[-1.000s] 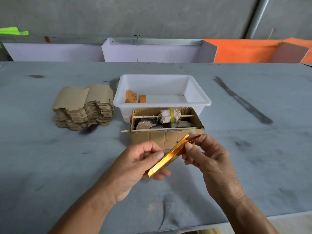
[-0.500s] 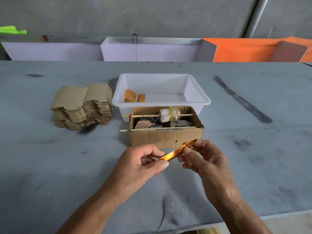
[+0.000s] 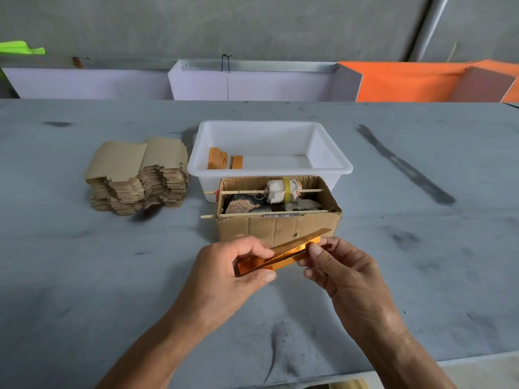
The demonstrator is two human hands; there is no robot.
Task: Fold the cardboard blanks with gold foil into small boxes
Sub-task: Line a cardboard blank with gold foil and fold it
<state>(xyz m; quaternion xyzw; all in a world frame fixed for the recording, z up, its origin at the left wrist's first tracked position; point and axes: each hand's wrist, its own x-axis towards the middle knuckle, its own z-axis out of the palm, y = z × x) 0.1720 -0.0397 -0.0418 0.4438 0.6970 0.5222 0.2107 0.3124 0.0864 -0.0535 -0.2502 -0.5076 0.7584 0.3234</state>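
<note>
Left hand (image 3: 238, 268) and right hand (image 3: 337, 265) each pinch an end of the gold-foil blank (image 3: 283, 252) above the bench (image 3: 84, 276); uneven pressure could crease it crooked or scuff the foil.

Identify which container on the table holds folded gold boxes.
The white plastic tub: orange-gold pieces sit inside; the brown cardboard box holds sticks and a wrapped roll.

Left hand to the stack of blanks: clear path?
Probably yes. Nothing lies between the left hand and the stack of blanks, only bare table, but it holds the gold blank.
</note>
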